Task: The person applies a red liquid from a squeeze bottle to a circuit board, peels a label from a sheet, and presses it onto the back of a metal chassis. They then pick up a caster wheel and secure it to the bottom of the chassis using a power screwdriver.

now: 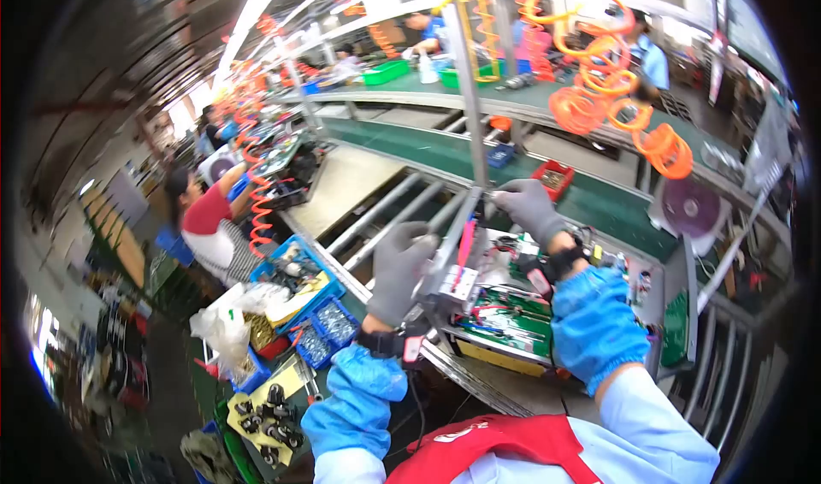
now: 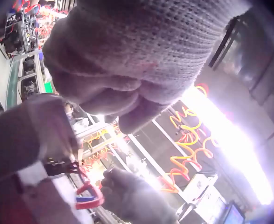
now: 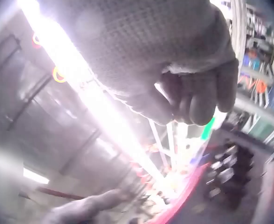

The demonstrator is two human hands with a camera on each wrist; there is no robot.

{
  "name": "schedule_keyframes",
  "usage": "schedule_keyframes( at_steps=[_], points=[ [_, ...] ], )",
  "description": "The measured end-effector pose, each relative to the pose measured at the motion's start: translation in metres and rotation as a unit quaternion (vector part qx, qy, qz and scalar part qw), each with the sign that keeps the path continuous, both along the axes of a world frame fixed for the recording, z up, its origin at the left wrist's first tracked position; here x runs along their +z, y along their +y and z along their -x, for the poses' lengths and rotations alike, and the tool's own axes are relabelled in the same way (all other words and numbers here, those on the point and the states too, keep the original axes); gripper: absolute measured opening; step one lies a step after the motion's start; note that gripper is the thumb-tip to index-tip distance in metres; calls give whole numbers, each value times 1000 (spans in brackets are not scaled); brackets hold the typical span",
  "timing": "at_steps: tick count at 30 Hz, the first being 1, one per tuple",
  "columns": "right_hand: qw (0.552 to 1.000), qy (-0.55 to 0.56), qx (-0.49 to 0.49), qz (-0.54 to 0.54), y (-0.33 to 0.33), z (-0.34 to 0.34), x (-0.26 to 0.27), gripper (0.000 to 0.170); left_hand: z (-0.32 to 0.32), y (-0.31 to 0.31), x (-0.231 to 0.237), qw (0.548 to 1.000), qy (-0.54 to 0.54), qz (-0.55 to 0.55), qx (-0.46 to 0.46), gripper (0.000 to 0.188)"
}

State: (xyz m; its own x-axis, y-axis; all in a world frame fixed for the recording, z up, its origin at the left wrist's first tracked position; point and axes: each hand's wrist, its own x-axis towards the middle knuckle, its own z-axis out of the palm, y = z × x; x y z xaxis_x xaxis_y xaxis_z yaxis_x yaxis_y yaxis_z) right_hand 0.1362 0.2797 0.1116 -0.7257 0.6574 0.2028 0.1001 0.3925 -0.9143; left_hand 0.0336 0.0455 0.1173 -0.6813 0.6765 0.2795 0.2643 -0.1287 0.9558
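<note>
**Working beside a green-topped conveyor line (image 1: 389, 146)**

Setting: the line crosses behind the work, with a row of parallel steel rollers (image 1: 376, 213) on the near side. An open grey sheet-metal case (image 1: 684, 266) sits before the person, right of centre; flat green circuit boards (image 1: 517, 321) and loose wiring lie inside. A coiled orange hose (image 1: 669, 150) hangs at upper right.

Person: red cloth apron (image 1: 496, 450), crinkled blue oversleeves (image 1: 599, 326).

Workpiece: a long, narrow grey metal bar (image 1: 446, 257), tilted, between the two hands at the case's left side. Contact between bar and case is unclear.

Left hand (image 1: 400, 274), grey knit glove: beside the bar's lower half. The left wrist view shows its fingers curled and pressed together; cannot tell whether they pinch the bar.

Right hand (image 1: 530, 210), matching grey glove: at the bar's upper end. Fingers curled; their tips are blurred, so a pinch cannot be confirmed.

Smaller items: blue plastic bins (image 1: 345, 340) of silvery hardware, left of the left hand; a red plastic bin (image 1: 560, 193) beyond the right hand; a thin pink strip (image 1: 467, 243) along the bar; a small white block (image 1: 463, 284) at its lower end.
</note>
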Motion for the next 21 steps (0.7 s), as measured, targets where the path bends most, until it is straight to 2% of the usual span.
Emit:
schedule_keyframes(
  at_steps=[1, 3, 4, 6, 10, 17, 19, 21],
  points=[
    [1000, -5, -19, 18, 11, 4, -13, 34, -1, -2, -6, 998, 48, 17, 36, 33],
    [993, -81, -46, -72, 14, 7, -25, 35, 6, 1, -31, 999, 16, 20, 41, 31],
    [993, -75, -33, -80, 25, 20, -47, 35, -1, -1, -25, 998, -49, 12, 38, 28],
    [992, -85, -18, -86, 23, 27, -54, 33, 1, -3, -26, 999, -53, -1, 11, 25],
    [986, -118, -8, -114, 5, 25, -38, 31, -3, -2, -22, 998, -56, 0, 12, 22],
    [976, -115, -48, -181, 4, 38, -54, 34, -4, 0, -26, 998, -64, -4, 20, 24],
    [970, -89, -35, -224, 17, 47, -72, 34, 12, 3, -45, 993, 109, 3, 51, 27],
    [976, -44, -18, -213, 34, 58, -92, 34, 10, 4, -46, 988, 125, 36, 80, 29]
  ],
)
